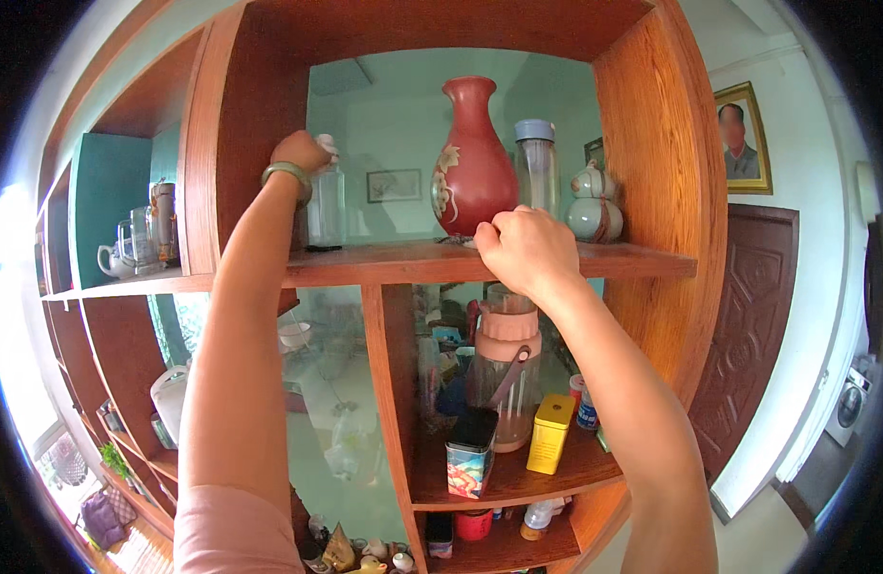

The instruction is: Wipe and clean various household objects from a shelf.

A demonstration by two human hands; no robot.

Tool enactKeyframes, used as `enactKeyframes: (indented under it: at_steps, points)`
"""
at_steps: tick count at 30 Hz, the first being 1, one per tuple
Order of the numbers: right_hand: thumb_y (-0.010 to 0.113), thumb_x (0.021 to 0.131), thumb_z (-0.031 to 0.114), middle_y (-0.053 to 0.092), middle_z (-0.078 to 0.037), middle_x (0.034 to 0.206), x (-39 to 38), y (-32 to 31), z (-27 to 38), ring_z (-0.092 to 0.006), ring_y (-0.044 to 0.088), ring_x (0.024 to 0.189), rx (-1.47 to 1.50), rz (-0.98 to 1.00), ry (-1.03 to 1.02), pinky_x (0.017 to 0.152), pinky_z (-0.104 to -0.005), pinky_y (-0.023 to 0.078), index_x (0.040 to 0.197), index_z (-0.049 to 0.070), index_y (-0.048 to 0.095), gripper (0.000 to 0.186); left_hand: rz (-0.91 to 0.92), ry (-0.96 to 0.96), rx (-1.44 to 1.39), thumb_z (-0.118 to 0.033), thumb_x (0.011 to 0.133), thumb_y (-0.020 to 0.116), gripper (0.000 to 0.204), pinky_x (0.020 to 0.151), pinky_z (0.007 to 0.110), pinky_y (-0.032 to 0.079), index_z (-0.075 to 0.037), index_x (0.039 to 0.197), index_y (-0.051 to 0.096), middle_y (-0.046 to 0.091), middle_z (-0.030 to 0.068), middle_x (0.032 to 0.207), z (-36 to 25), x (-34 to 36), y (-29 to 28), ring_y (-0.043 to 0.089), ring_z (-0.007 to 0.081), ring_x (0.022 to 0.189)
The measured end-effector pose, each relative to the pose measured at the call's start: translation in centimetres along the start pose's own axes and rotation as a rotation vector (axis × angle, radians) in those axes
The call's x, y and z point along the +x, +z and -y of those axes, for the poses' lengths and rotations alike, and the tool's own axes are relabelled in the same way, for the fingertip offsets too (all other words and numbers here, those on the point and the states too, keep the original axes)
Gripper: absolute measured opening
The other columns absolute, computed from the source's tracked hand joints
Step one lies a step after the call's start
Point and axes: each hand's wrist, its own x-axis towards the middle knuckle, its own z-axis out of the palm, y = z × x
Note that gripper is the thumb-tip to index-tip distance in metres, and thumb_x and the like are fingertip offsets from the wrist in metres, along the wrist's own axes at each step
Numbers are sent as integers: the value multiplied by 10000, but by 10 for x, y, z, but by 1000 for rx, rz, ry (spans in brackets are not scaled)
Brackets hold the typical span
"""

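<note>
Your left hand (303,155) pinches the top of the clear bottle (328,212) at ten o'clock. Your right hand (529,251) curls at two; I can't tell its grip. Behind it, at twelve, a red vase (477,167) stands by a tall flask (536,172).

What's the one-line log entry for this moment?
left hand: at white top of clear bottle | right hand: at shelf edge before red vase, fingertips hidden | right of vase: blue-lidded bottle, gourd ornament

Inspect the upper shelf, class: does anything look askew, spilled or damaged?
Nothing stands out: the clear bottle, red vase, blue-lidded bottle and gourd-shaped ornament all stand upright, with no spill or breakage visible.
</note>
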Motion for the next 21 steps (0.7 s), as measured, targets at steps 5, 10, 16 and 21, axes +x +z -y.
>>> enactKeyframes:
  at_steps: [5,10,16,21]
  points:
    - [436,775,282,596,-186,743,2,0,3,-338,572,758,27,-15,24,688,-433,460,677,17,626,341,-187,12,-256,-328,629,714,413,667,327,471,21,829,621,629,140,778,17,23,-4,610,224,720]
    - [440,749,305,608,-191,702,1,1,1,-357,589,685,24,-32,17,665,-432,475,656,10,639,367,-135,179,-830,-166,732,628,301,644,278,452,-1,978,571,599,69,826,-2,-4,-31,566,160,726]
    - [410,766,305,609,-189,744,0,-6,8,-348,584,735,11,12,28,690,-440,463,675,8,637,385,91,467,-1428,-151,851,518,266,709,244,429,26,1049,522,576,46,875,1,-62,-113,533,116,765]
    - [412,793,335,612,-162,723,-8,-5,11,-336,577,683,18,-219,-38,632,-446,447,648,18,610,401,133,533,-1727,-159,850,506,240,721,248,416,13,1016,533,577,34,867,13,-147,-154,534,111,780]
